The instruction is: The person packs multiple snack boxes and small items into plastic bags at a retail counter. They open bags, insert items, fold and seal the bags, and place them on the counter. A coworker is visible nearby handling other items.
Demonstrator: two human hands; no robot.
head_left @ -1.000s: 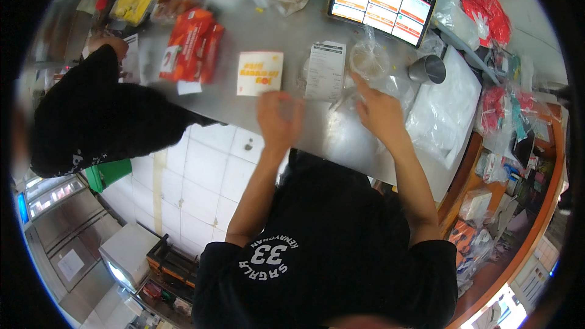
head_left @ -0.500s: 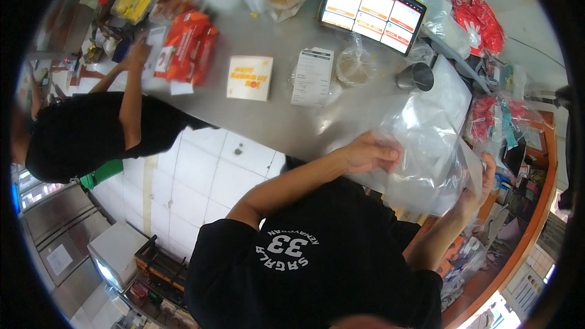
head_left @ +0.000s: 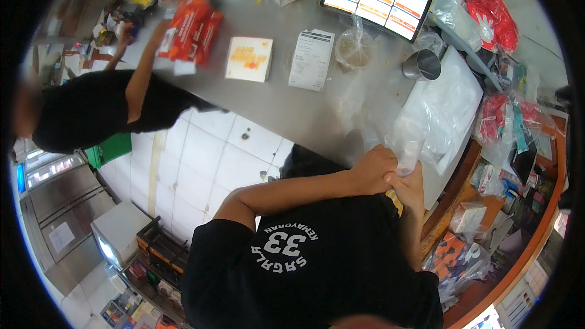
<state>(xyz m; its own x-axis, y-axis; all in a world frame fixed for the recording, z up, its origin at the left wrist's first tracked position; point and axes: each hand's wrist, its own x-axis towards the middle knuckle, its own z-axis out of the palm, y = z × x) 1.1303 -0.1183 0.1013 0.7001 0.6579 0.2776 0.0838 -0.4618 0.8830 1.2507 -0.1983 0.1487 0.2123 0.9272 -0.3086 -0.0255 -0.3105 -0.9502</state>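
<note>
Standing at a broad, grey metal counter, holding a clear, crumpled plastic bag by the near edge, bunched narrow and pointing lengthwise forward; gripping its nearer end with left hand and right hand, both closed, touching, equally close.

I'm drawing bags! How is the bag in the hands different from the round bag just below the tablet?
The held bag is gripped by the left hand and right hand; the round bag sits on the counter. The held bag looks whitish; the round bag shows something tan inside. Both look like thin plastic.
</note>
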